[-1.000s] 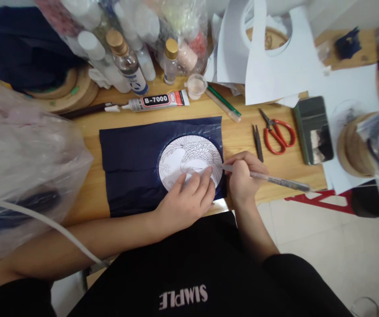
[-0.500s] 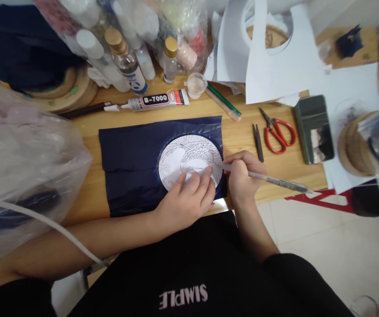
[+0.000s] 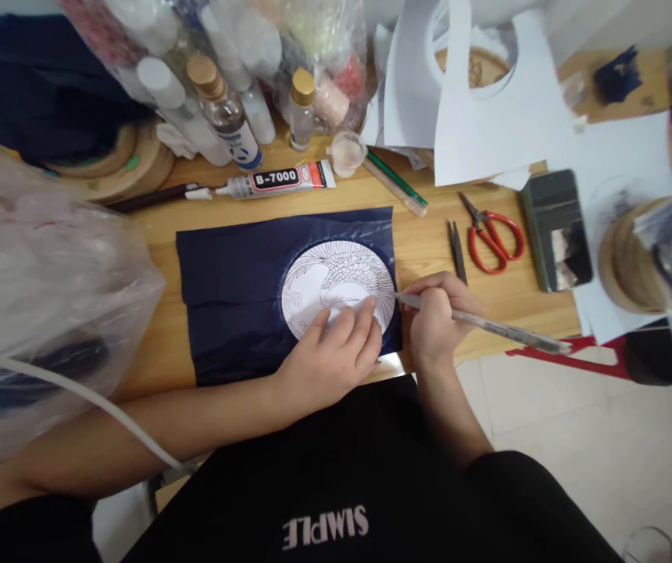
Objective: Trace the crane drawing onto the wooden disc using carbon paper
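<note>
A round white paper (image 3: 306,281) printed with a line drawing of a crane lies on a dark blue sheet (image 3: 230,289) spread over the wooden table. My left hand (image 3: 333,352) rests on the paper's lower part, fingers stretched out and lying flat. My right hand (image 3: 438,320) is closed around a pen (image 3: 505,331) with a clear barrel. The pen's tip is at the right edge of the round paper, over the blue sheet; whether it touches cannot be made out.
Tweezers (image 3: 456,252), red-handled scissors (image 3: 494,238) and a phone (image 3: 557,231) lie to the right. A B-7000 glue tube (image 3: 277,180), a small cup (image 3: 348,153) and bottles (image 3: 227,117) stand or lie behind. A plastic bag (image 3: 48,289) bulges at the left; cut paper (image 3: 488,141) leans at the back.
My right hand has shifted slightly to the right with the pen, whose back end now reaches farther right. My left hand, the paper and the blue sheet look unmoved.
</note>
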`<state>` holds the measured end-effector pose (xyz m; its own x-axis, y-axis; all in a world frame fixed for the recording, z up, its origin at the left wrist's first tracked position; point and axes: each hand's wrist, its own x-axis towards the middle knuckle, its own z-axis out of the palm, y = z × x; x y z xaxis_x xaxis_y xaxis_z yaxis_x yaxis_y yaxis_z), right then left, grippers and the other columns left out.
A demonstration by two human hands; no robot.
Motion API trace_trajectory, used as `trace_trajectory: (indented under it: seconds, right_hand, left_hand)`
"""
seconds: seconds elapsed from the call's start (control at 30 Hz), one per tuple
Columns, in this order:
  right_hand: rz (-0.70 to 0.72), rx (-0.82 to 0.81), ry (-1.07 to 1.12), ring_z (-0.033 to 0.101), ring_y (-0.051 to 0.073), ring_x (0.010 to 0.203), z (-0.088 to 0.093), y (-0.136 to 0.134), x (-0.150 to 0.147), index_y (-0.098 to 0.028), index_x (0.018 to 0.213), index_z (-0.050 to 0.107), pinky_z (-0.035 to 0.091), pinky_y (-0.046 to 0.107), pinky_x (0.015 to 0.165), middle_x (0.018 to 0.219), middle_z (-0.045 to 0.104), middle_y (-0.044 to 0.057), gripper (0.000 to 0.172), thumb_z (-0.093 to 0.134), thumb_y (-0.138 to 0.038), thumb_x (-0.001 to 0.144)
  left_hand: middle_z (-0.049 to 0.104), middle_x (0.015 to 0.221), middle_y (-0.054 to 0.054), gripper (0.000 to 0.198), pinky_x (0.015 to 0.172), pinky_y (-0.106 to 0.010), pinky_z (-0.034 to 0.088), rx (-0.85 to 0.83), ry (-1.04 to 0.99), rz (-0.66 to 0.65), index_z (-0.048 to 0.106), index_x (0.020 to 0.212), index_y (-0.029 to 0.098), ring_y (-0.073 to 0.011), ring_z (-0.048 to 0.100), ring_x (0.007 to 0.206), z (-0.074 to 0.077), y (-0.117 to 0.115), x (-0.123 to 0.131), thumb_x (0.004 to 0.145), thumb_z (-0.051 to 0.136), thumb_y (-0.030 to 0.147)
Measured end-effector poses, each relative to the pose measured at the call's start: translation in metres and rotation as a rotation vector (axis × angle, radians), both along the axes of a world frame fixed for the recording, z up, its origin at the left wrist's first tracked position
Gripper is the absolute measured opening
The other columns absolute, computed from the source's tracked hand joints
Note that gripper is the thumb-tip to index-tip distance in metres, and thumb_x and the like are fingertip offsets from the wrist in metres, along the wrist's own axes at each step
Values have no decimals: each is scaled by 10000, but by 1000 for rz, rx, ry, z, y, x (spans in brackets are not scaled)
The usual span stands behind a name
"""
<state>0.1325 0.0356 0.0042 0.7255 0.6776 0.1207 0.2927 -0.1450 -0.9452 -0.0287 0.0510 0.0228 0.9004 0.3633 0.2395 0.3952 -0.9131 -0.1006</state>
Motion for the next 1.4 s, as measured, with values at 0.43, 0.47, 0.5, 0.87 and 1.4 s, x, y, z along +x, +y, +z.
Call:
trace_trajectory:
  seconds: [0.43,0.47,0.5,0.87,1.4]
  right_hand:
    - [50,-16,-70,466,82,411,-1,0,0,-196,542,589,352,233,409,464,534,-51,215,418,-133,656]
    - [35,-11,-69,468,82,412,-1,0,0,-195,541,587,352,231,407,462,536,-50,216,416,-130,655]
    - [11,-1,-62,470,81,412,-1,0,0,-195,538,584,348,227,401,457,535,-49,217,414,-126,655]
    - [41,-5,-14,465,88,413,-2,1,1,-199,534,593,357,236,413,461,542,-53,213,422,-135,645]
    - [-38,35,-106,474,91,424,-3,-4,1,-190,536,591,347,239,409,463,533,-42,220,425,-136,668]
  left_hand:
    - [606,1317,-131,373,815,-368,501,-1,-8,1,635,1146,109,-248,611,983,0,0,0,933,519,393]
    - [608,1315,-130,374,813,-368,501,-2,-8,1,636,1145,109,-248,611,981,0,0,0,933,520,394]
    - [609,1313,-129,375,813,-368,500,-2,-8,3,638,1145,109,-248,611,980,0,0,0,934,519,394]
    - [603,1317,-146,377,813,-375,489,-12,-9,-3,641,1139,105,-255,614,974,0,0,1,938,516,398]
    - [603,1326,-115,390,832,-369,496,-23,11,7,638,1167,112,-245,602,997,1,0,0,965,460,395]
